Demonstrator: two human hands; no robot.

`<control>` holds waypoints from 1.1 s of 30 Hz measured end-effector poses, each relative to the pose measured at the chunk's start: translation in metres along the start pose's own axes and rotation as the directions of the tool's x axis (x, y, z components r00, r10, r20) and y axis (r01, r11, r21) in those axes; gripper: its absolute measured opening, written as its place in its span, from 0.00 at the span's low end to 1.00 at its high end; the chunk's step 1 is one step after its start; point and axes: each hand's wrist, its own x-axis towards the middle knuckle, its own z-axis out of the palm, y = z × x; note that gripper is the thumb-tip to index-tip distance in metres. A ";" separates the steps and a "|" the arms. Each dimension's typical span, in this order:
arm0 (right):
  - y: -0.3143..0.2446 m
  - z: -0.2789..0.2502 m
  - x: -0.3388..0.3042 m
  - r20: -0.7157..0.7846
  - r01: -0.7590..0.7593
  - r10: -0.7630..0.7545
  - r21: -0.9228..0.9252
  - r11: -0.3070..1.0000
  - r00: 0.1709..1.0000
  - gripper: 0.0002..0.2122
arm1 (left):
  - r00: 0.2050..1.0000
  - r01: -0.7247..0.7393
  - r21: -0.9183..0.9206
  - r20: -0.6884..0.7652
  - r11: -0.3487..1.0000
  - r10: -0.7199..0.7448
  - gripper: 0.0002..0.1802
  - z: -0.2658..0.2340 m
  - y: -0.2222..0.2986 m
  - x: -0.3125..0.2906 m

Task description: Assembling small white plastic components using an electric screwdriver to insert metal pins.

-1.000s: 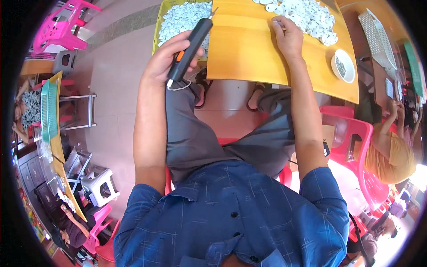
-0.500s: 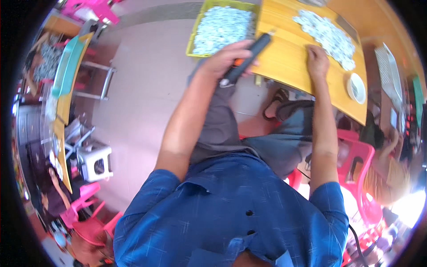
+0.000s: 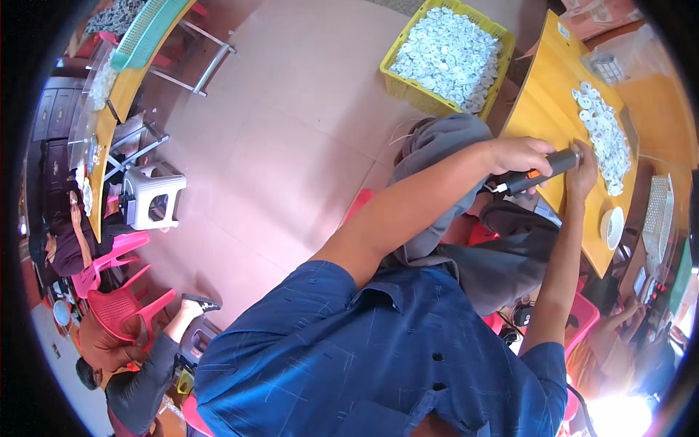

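Across the table's near-left edge lies a black electric screwdriver (image 3: 542, 173) with an orange switch, gripped in my left hand (image 3: 518, 157). Its tip points right, toward my right hand (image 3: 581, 175), whose fingers are bent together at the tip. What those fingers pinch is hidden or too small to make out. Just beyond my right hand, a pile of small white round parts (image 3: 606, 138) spreads over the yellow table (image 3: 545, 95). A white bowl (image 3: 612, 227) stands at the table's near right corner.
A yellow crate (image 3: 408, 86) full of similar white parts stands left of the table. A clear plastic bag (image 3: 619, 62) lies at the table's far end. On the left are a white stool (image 3: 153, 195), a teal basket (image 3: 149, 33) and other people seated on pink chairs.
My left hand has brought the screwdriver down and right, so its tip meets my right hand. My right fingers have closed at it. The view has turned, showing more floor on the left.
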 end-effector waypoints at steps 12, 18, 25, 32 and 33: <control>0.015 -0.018 -0.006 -0.119 -0.247 0.272 0.190 0.950 0.955 0.12 | 0.997 -0.002 -0.089 -0.076 0.996 -0.005 0.36 -0.029 0.006 -0.006; 0.053 -0.089 -0.009 -0.243 -0.277 0.311 0.162 0.947 0.919 0.08 | 0.992 0.071 0.000 -0.106 0.998 -0.070 0.34 -0.035 0.027 -0.023; 0.126 -0.168 -0.032 -0.184 -0.504 0.474 -0.180 0.845 0.861 0.09 | 0.989 0.125 0.122 -0.098 0.985 -0.114 0.37 -0.021 0.037 -0.018; 0.148 -0.157 -0.020 0.248 -0.485 0.651 -0.493 0.722 0.718 0.11 | 0.984 0.139 0.104 -0.124 0.985 -0.126 0.37 -0.017 0.037 -0.020; 0.150 -0.155 -0.018 0.248 -0.485 0.649 -0.488 0.725 0.719 0.11 | 0.984 0.140 0.109 -0.128 0.984 -0.125 0.37 -0.017 0.038 -0.021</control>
